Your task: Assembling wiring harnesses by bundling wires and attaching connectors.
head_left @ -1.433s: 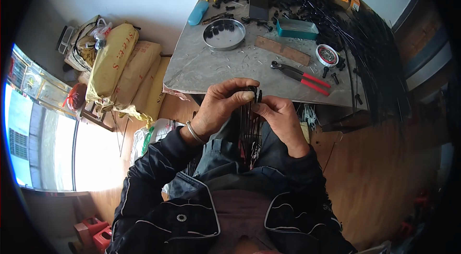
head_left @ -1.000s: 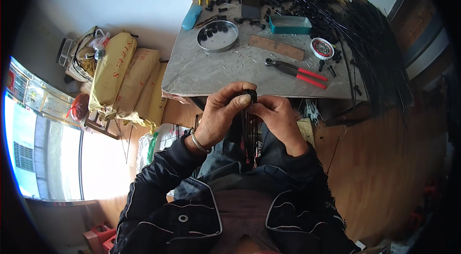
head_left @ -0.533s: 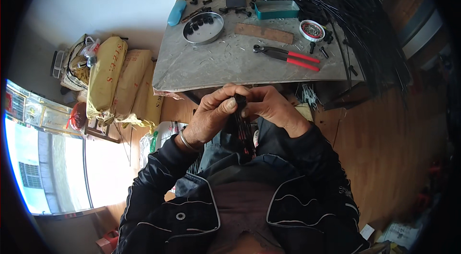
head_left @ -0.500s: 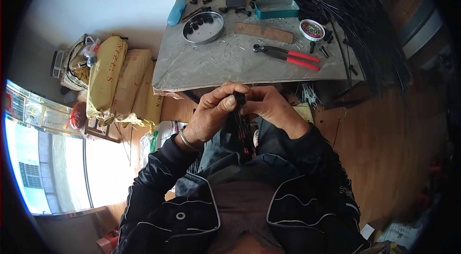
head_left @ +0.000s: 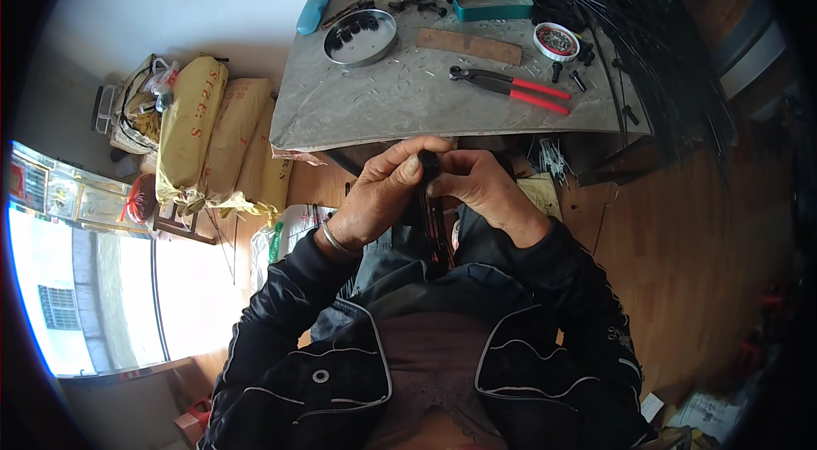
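From far away, I see the left hand (head_left: 387, 186) pinching a black piece (head_left: 430, 164), just on this side of the desk (head_left: 357, 105). The right hand (head_left: 483, 192) pinches at its right side. Thin black strips (head_left: 437, 233) hang below. Pliers (head_left: 485, 78) with 2 red handles lie on the desk, right of a round pan (head_left: 373, 46).

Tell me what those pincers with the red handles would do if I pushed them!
The pincers would probably slide rather than roll, since they lie flat on the grey table. They look metal, so they're likely stiff and heavy. Their spread handles might swing.
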`<state>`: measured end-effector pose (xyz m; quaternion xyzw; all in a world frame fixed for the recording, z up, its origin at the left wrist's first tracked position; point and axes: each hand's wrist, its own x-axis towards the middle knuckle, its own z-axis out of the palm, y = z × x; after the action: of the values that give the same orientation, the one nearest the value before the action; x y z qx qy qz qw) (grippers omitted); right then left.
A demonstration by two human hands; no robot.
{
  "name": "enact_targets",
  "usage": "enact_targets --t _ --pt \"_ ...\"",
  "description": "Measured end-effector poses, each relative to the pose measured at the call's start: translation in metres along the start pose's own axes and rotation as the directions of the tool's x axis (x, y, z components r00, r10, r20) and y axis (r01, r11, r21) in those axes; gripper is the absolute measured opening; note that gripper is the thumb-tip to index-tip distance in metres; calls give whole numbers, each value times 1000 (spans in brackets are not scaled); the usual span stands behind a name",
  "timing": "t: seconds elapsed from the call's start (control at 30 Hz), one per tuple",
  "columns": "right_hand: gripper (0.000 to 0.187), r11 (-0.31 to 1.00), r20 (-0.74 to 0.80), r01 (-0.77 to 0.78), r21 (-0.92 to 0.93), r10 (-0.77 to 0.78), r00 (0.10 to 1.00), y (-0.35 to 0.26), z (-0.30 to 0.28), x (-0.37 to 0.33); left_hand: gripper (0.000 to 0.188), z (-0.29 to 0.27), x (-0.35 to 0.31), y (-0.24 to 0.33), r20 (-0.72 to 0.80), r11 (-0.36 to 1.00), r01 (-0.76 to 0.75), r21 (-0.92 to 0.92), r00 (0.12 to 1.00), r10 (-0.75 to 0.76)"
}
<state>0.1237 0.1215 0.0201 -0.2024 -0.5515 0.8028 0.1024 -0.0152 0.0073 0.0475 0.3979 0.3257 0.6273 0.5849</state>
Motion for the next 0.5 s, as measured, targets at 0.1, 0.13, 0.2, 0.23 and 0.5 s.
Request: enact_targets --t 0.1,0.13,0.2,0.23,0.5 --pt "23 998 -127 52 -27 -55 990 1 6 -2 40 14 5 -7 -211 997 -66 42 975 74" --pt "26 993 -176 94 -66 -104 979 4 7 -2 41 15 6 -10 -311 994 -74 81 946 96" --pt "30 985 -216 135 -110 -156 964 5 8 -1 36 20 7 -10 -451 983 -88 163 879 153" --pt "32 979 -234 148 -143 -179 956 4 9 0 36 20 7 -11 -453 982 -92 165 877 158" --pt "33 928 -247 218 -302 -297 922 3 20 -4 27 23 0 -5 -345 476 83 875 797 496"
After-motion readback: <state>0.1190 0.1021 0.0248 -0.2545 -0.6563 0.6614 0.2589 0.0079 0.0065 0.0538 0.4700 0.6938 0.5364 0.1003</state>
